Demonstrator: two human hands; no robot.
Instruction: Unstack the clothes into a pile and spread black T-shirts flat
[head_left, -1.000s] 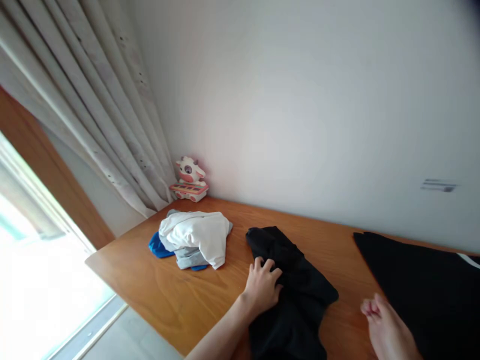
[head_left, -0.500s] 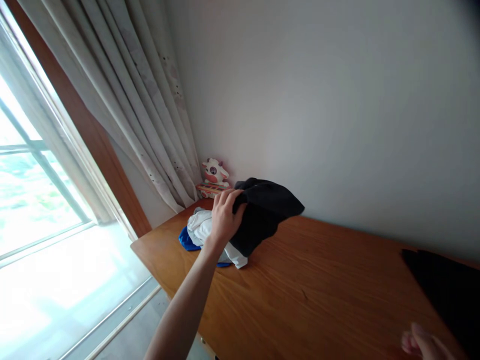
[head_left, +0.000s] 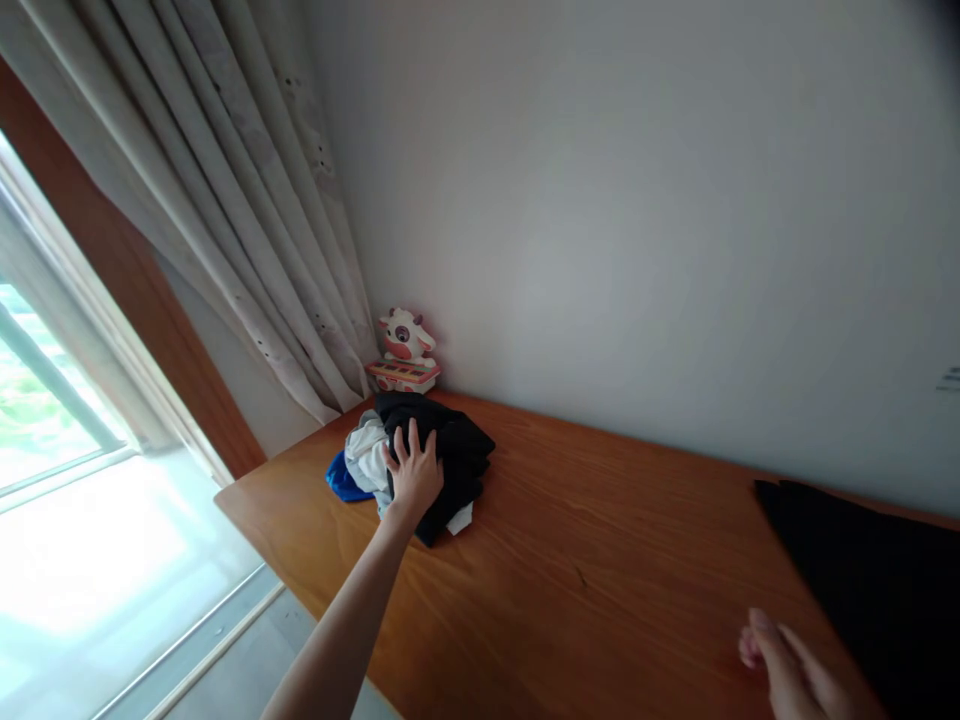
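Head view shows us our left hand (head_left: 415,472) laid palm down on a crumpled black garment (head_left: 463,440), its fingers spread and released rather than gripping. That garment lies bunched on top of a small heap near the far left corner of the wooden counter (head_left: 600,640). Under it we can make out a white garment (head_left: 367,455), showing to the left and as a pale tip below, and a blue cloth (head_left: 347,480) at the heap's left edge. Just behind the heap sits a cow-shaped toy (head_left: 405,348) with a row of keys, close to the wall (head_left: 615,220) and the hanging curtain (head_left: 247,220).

Well apart, at the lower right, our right hand (head_left: 787,665) has its fingers curled in; it is blurred, and we cannot tell whether it is fully clenched. Nearest to it is a large black cloth (head_left: 877,580), spread at the counter's right end.
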